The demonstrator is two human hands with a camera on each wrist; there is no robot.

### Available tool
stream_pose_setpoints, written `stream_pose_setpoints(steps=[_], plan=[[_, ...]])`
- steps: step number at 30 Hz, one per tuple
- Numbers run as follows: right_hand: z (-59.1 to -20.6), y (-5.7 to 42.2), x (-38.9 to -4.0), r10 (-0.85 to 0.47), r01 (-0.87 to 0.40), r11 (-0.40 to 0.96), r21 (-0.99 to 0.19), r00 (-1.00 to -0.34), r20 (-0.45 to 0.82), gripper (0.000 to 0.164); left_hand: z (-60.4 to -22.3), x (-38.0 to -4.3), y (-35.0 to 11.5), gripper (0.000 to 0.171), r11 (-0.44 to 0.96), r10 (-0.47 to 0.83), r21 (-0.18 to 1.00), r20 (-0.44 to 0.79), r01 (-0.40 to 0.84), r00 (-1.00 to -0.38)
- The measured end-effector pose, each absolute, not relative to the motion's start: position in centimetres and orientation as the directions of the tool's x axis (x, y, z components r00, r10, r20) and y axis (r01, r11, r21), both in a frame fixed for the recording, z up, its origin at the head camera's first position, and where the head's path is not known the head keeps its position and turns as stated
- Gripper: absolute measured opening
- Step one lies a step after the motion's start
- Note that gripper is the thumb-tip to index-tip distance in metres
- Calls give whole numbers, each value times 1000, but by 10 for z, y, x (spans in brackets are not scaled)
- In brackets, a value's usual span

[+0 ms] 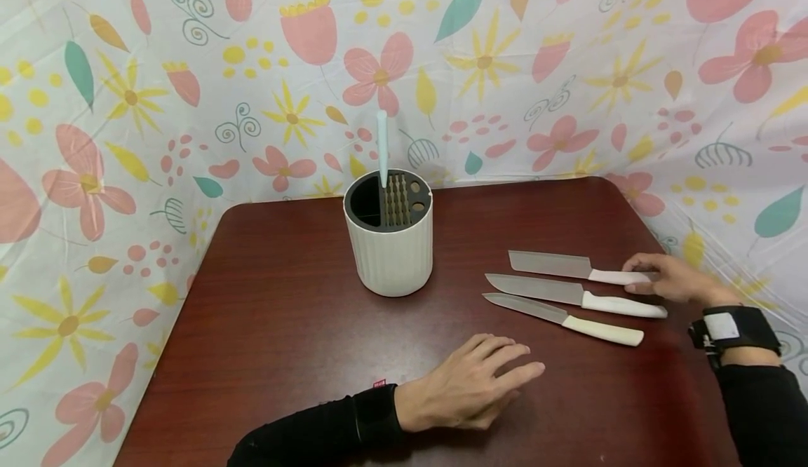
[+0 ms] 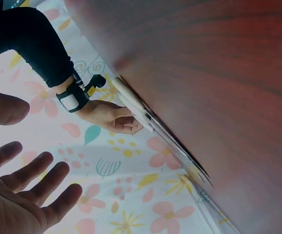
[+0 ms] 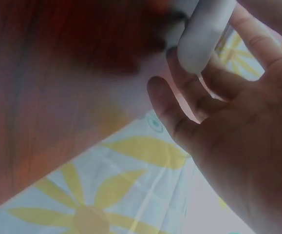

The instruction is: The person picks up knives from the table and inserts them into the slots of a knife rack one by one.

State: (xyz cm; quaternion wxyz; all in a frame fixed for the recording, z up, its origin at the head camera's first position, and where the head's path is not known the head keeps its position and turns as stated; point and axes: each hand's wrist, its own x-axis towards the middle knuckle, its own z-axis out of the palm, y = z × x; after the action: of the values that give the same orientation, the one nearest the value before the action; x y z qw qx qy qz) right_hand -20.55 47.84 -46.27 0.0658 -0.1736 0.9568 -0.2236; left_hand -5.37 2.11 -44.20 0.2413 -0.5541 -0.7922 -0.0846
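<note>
At the table's right, my right hand (image 1: 672,278) pinches the handle end of a broad square-tipped kitchen knife (image 1: 549,264). In the right wrist view its white handle (image 3: 204,36) lies between thumb and fingers. Just in front of it lie a chef's knife (image 1: 536,288) with a white handle and a narrower knife (image 1: 527,306) with a cream handle. All blades point left. My left hand (image 1: 467,386) is over the table's front with fingers spread and holds nothing. Its palm also shows in the left wrist view.
A white ribbed knife holder (image 1: 396,260) stands upright at the back middle, its dark top slotted and holed. A pale blue handle (image 1: 382,148) sticks up from it. Flowered cloth (image 1: 480,60) hangs behind and beside the dark red table (image 1: 271,299).
</note>
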Motion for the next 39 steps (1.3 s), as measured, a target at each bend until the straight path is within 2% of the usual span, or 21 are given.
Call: stream_pose_setpoints(steps=[9, 16, 22, 29, 34, 39], plan=[[-449, 484, -197, -312, -233, 802, -549, -948, -54, 27, -439, -54, 20, 49, 375, 829, -133, 491, 917, -268], [-432, 488, -192, -248, -106, 811, -575, -953, -173, 34, -435, -55, 19, 48, 385, 811, -129, 520, 914, -269], [-425, 486, -187, -244, -75, 782, -618, -950, -193, 35, -430, -56, 19, 46, 399, 795, -123, 540, 909, -276], [-422, 486, -182, -267, -66, 667, -742, -951, -155, 37, -428, -56, 19, 44, 399, 791, -119, 547, 909, -275], [-421, 480, -182, -198, -38, 619, -785, -974, -109, 39, -426, -56, 19, 44, 409, 778, -125, 565, 904, -274], [-423, 479, -182, -182, -69, 512, -856, -983, -30, 37, -423, -56, 18, 45, 421, 766, -129, 581, 898, -275]])
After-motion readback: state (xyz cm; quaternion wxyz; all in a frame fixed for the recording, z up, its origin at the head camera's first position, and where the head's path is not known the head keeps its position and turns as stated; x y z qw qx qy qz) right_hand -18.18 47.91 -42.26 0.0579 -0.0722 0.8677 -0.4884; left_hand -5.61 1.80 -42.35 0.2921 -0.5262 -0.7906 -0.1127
